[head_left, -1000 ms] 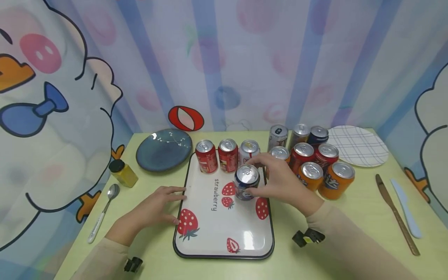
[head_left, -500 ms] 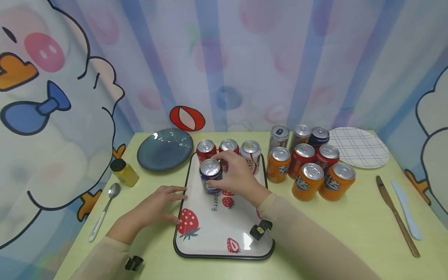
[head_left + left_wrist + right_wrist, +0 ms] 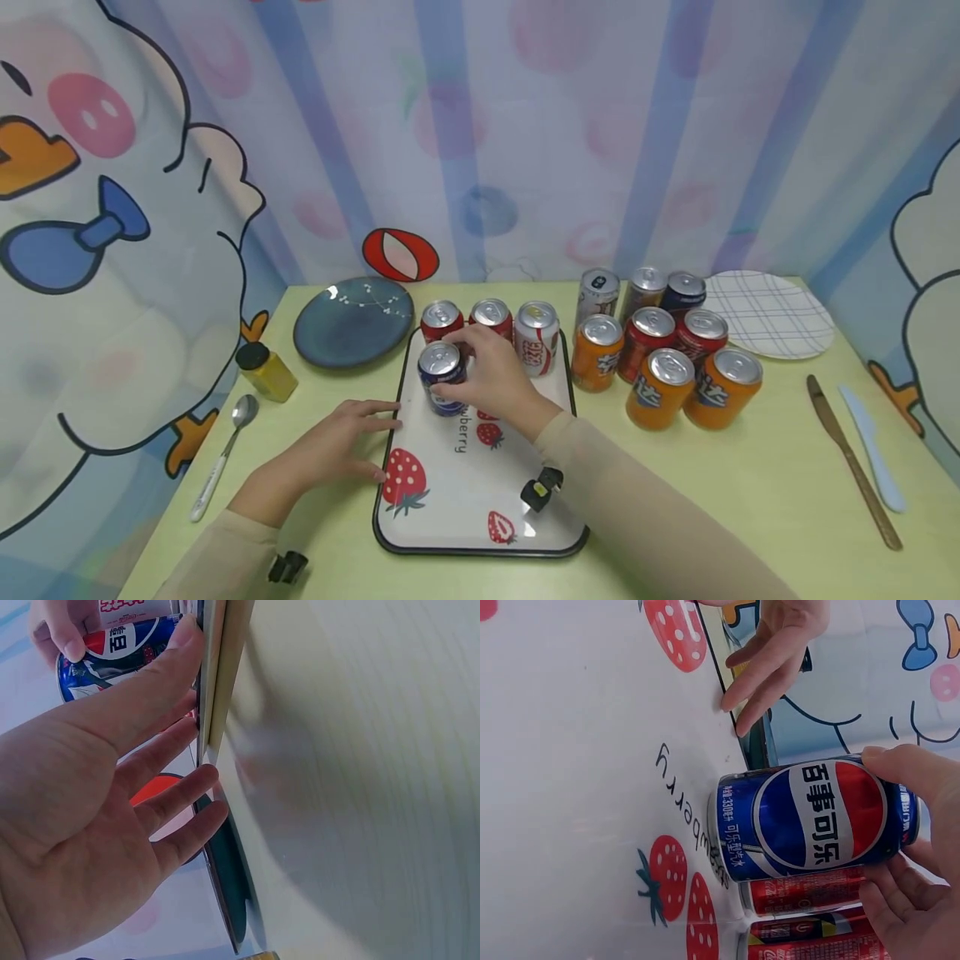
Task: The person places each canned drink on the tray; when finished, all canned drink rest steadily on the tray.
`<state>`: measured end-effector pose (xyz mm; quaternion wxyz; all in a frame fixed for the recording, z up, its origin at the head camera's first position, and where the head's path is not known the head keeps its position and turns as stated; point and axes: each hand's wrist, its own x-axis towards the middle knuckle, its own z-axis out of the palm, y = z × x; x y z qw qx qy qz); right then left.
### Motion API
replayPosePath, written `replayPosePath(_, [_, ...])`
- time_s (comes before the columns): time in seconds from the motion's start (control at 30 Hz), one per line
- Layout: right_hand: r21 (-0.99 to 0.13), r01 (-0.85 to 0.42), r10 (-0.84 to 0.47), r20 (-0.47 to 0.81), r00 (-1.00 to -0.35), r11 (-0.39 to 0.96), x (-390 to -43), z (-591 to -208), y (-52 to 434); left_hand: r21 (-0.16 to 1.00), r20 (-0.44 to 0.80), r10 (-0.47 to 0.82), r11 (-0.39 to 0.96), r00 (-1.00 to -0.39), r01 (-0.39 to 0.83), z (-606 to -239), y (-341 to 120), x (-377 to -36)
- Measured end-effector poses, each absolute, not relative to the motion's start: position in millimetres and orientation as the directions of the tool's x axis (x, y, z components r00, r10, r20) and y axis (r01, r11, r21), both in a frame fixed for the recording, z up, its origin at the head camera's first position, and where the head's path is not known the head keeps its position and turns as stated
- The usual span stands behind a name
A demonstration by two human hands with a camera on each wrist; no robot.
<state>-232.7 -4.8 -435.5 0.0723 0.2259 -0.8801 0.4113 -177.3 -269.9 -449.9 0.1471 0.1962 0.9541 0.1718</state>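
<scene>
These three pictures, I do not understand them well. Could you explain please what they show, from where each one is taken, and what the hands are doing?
No machine is here: a person works with two bare hands. The big picture comes from a camera on the person's head, looking down at a yellow-green table. The other two come from cameras on each wrist, so they look sideways and very close.

The right hand grips a blue Pepsi can over the strawberry tray, in front of three cans lined along the tray's far edge. The right wrist view shows the can's label clearly. The left hand rests with straight fingers against the tray's left rim.

Beside the tray stand more cans. There are also a dark blue plate, a checked plate, a yellow bottle, a spoon and two knives.
</scene>
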Motion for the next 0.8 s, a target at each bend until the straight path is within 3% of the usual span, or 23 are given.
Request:
replayPosePath(0.3, [-0.712,-0.414,-0.356,0.241,-0.903,0.567,-211,-430,35,0.402,-0.204,0.442,0.852,-0.874,0.337,-449,-270,-177])
replayPosePath(0.63, [-0.626,-0.521,-0.377,0.361,-0.853,0.580,-169,-434,122,0.387,-0.199,0.439,0.857,-0.876,0.342,-449,-272,-176])
replayPosePath(0.8, [-0.520,-0.574,-0.333,0.486,-0.808,0.633,-155,-435,161,0.395,-0.194,0.445,0.851,-0.874,0.345,-450,-272,-176])
